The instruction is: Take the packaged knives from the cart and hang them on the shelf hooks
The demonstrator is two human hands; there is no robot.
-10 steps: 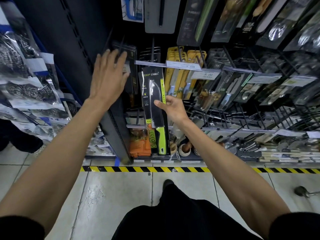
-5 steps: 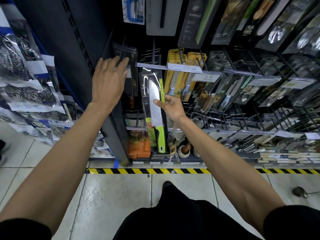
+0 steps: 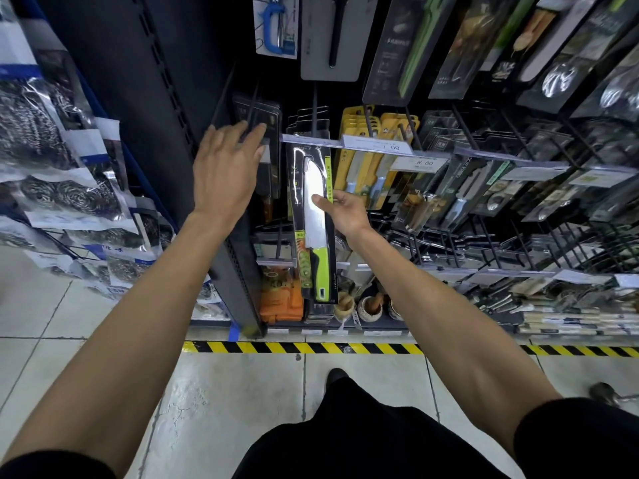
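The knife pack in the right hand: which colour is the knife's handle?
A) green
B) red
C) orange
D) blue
A: the knife that the right hand pinches has a bright green handle at the lower end of the pack.

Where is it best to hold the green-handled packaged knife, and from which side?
Pinch the packaged knife at its right edge, about mid-height, coming from the right, as the right hand does. The pack is flat, thin and upright, and this grip leaves its top free for hanging.
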